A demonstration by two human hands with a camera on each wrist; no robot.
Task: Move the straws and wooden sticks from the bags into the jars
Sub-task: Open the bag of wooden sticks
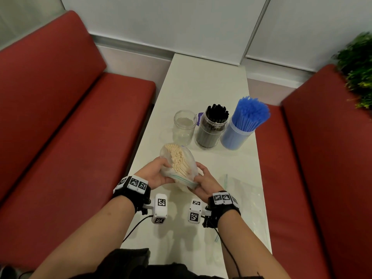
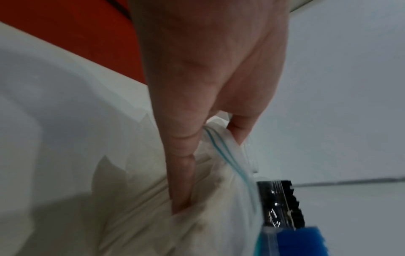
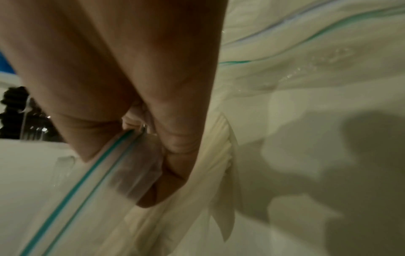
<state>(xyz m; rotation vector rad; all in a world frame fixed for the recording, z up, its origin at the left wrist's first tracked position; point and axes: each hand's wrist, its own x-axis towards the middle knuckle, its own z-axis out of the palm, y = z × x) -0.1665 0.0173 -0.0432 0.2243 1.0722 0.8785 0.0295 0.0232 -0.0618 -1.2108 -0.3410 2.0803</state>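
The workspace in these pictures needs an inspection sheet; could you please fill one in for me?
Surface: white table, narrow, between two red benches.
Job's things: bag of wooden sticks held above the table's near part, zip end toward the person; empty jar; jar of black straws; jar of blue straws. The three jars stand in a row.
Clutter: empty bag lying flat on the table at the right.
Grippers: left hand and right hand each pinch the bag's zip edge.
Cables: black cable from the left wrist camera, another from the right.
Surroundings: red bench on each side, pale wall panels, green plant at the far right.
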